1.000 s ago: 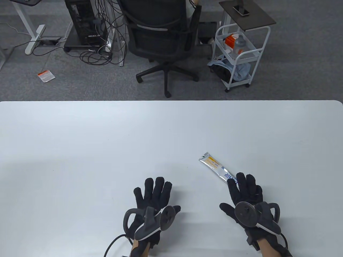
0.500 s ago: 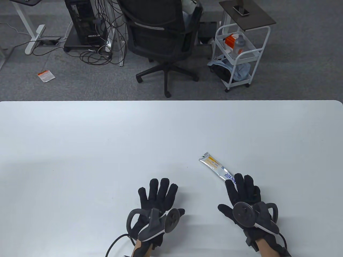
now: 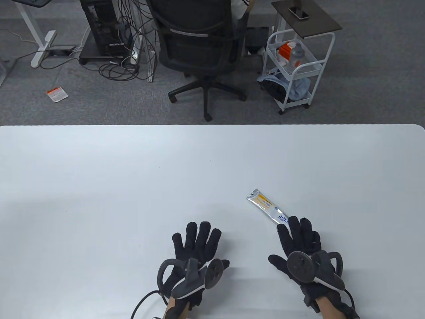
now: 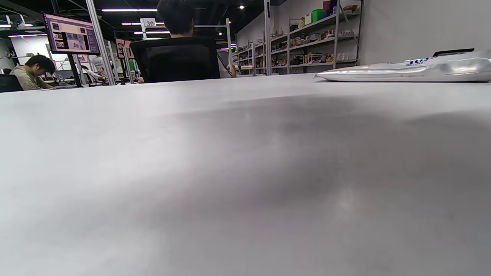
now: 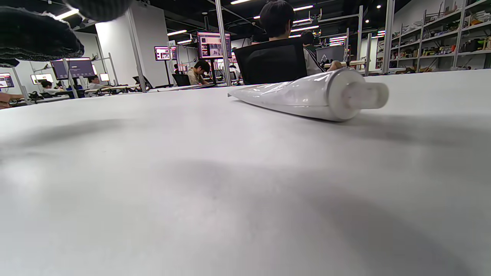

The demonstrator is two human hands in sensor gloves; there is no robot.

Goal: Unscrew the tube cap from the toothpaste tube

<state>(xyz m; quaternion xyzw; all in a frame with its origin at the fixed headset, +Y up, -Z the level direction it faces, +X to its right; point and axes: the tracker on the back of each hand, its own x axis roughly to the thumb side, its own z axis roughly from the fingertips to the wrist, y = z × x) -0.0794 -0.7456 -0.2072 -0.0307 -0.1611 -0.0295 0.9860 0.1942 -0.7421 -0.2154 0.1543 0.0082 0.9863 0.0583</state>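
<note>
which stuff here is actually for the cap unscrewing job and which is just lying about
For the job:
toothpaste tube, lying flat on the table
white tube cap, on the tube
left hand and right hand, both open

Just lying about:
office chair
white cart
computer tower

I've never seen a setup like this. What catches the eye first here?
Two black gloved hands lie spread on the white table, the left hand and right hand, each with a tracker strapped on its back. A silvery toothpaste tube lies slanted just beyond the right hand, and the right wrist view shows its white cap on the tube.
</note>
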